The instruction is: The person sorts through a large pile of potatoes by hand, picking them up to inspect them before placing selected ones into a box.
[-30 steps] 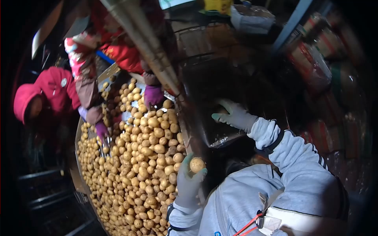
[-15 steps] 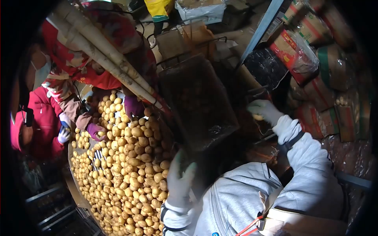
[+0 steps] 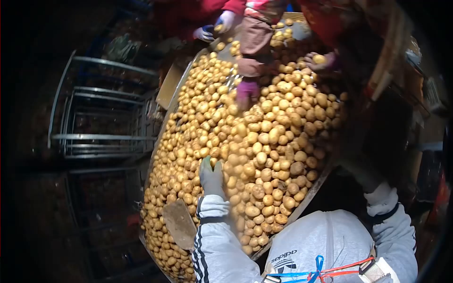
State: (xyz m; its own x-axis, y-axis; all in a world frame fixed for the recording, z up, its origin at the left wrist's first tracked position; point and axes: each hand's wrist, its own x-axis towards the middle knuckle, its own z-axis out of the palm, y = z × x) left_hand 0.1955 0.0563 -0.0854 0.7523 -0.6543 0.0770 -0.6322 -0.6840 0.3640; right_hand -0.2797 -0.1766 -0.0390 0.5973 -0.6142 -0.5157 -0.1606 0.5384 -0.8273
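Note:
Potatoes (image 3: 276, 137) lie in a thick heap on a large metal-edged table. My left hand (image 3: 212, 178), in a grey glove with green fingertips, reaches onto the middle of the heap. Its thumb and fingers are apart, against the potatoes, with nothing held that I can see. In deep shadow past the table's right edge is my right hand (image 3: 362, 172), too dark and smeared for its fingers to show. A flat, dirty brown plate or board (image 3: 179, 224) lies on the potatoes left of my left forearm.
Across the table, a co-worker's purple-gloved hand (image 3: 247, 94) touches the potatoes, and another gloved hand (image 3: 321, 60) holds a potato. Another person's white-and-blue gloves (image 3: 225, 21) are at the far edge. Metal racks (image 3: 104, 137) stand on the left. A pale pole (image 3: 384, 78) slants at upper right.
The view has swung left, from the dark crate and stacked boxes to the potato table. My left hand has moved onto the heap. My right hand has dropped from beside the boxes into shadow.

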